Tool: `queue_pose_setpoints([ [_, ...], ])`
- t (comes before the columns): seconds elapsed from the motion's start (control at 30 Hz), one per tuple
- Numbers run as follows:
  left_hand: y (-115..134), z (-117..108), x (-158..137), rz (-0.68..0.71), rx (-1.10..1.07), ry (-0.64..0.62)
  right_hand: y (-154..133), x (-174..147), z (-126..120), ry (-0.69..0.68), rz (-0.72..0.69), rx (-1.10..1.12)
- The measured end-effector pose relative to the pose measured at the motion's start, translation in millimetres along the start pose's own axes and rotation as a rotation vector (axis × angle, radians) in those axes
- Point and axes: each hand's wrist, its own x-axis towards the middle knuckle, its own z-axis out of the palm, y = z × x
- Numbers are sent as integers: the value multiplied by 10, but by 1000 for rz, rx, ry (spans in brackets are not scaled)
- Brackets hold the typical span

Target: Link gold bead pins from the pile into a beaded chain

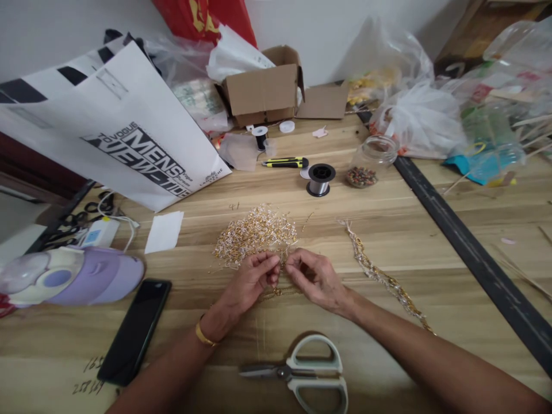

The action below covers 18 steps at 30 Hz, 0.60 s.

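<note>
My left hand (254,277) is closed in a pinch just in front of a heap of small gold and clear beads (254,233). A thin gold beaded chain (278,292) runs from its fingertips and lies loosely on the wood below. Close beside it, my right hand (317,279) also pinches, its thumb and index finger nearly meeting the left fingertips. What the right fingers hold is too small to make out. Nearer to me lie scissors (297,371) with pale handles. To the right stretches a bundle of finished gold and clear bead strands (379,273).
Behind the beads are a wire spool (319,179), a yellow-black utility knife (284,163) and a glass jar (366,164) of dark beads. A phone (134,332), a purple bottle (99,275) and a white paper bag (142,126) occupy the left. Cardboard boxes (263,92) stand at the back.
</note>
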Motion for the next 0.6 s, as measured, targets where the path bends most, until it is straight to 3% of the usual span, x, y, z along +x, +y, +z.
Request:
queue_pose_setpoints([
  [0.6, 3, 4, -2, -8, 34, -18, 10, 10, 8, 25, -28, -47],
])
